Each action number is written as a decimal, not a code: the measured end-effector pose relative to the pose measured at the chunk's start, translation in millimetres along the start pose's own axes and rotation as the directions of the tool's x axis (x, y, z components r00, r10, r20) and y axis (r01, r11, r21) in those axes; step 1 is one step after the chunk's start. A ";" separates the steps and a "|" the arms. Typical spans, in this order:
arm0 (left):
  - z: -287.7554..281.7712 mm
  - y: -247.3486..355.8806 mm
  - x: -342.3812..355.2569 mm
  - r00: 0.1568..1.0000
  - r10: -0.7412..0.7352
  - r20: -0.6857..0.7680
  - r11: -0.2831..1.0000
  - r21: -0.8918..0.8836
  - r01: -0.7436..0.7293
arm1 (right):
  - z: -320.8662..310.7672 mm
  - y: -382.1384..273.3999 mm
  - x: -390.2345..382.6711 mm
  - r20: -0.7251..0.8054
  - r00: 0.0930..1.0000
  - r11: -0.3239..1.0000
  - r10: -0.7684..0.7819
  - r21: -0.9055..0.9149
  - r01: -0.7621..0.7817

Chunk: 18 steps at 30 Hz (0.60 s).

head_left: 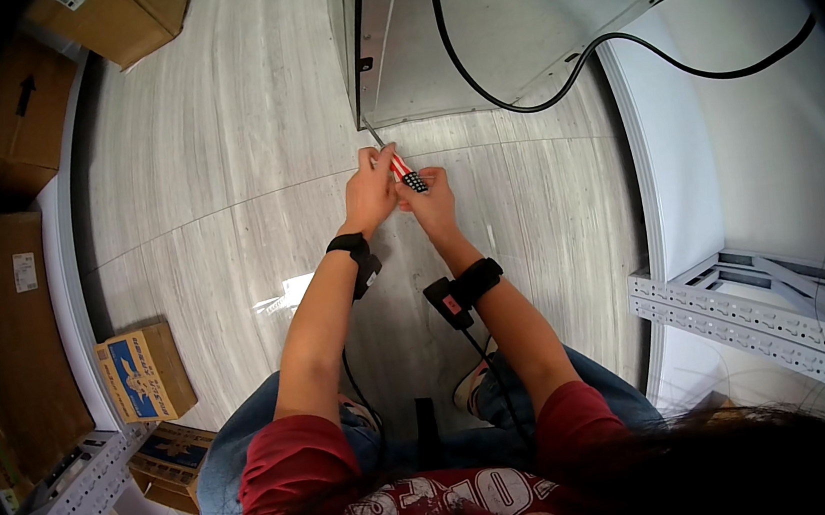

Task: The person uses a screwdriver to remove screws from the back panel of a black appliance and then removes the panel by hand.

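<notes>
Screwdriver point(400, 167) sits between the person's two bare hands, out in front of the knees and above the wood-patterned floor point(202, 169). Its handle is striped red and white toward the front and dark with pale spots at the butt end. The thin metal shaft slants up and leftward to the lower left corner of a grey metal appliance casing point(500, 37); from where I stand I cannot tell whether the tip is seated in a screw.

The left hand point(369, 194) has its fingers curled in, pinching the front of the handle close to the shaft. The right hand point(432, 200) closes on the butt end, thumb on one side and bent fingers on the other. The two hands are just beside each other.

A black power cord point(528, 108) loops across the casing and runs off to the right. Each wrist wears a black strap, the left strap point(348, 244) and the right strap point(480, 278), with a small dark module attached to each.

Over on the left, a small cardboard box with a blue printed panel point(168, 369) is near larger brown cartons point(13, 330). Across on the right stands a perforated metal shelf beam point(742, 333).
</notes>
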State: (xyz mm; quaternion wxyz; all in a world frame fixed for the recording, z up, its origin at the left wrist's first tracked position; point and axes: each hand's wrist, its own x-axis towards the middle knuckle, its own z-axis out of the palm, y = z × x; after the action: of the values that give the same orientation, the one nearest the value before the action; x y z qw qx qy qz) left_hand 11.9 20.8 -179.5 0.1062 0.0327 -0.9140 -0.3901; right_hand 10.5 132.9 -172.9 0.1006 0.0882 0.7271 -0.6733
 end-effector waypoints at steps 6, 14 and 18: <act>-2.0 -1.2 6.5 0.960 0.277 0.048 0.954 0.102 -0.281 | 0.7 12.1 11.8 -0.105 0.980 0.929 -0.167 -0.350 0.121; -3.6 -9.8 10.3 0.924 0.382 0.002 0.921 0.084 -0.381 | -0.6 12.4 10.1 -0.052 0.999 0.974 -0.008 -0.228 -0.004; -6.0 -4.1 3.3 0.960 0.280 0.004 0.955 0.107 -0.278 | -0.4 18.5 8.7 -0.005 0.969 0.871 -0.249 -0.438 0.221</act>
State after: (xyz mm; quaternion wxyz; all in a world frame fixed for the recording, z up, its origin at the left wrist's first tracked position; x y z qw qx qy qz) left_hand 9.9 13.2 -177.9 0.1633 -0.0888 -0.9283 -0.3219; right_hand 6.9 134.7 -192.9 0.0128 -0.0049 0.8666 -0.4988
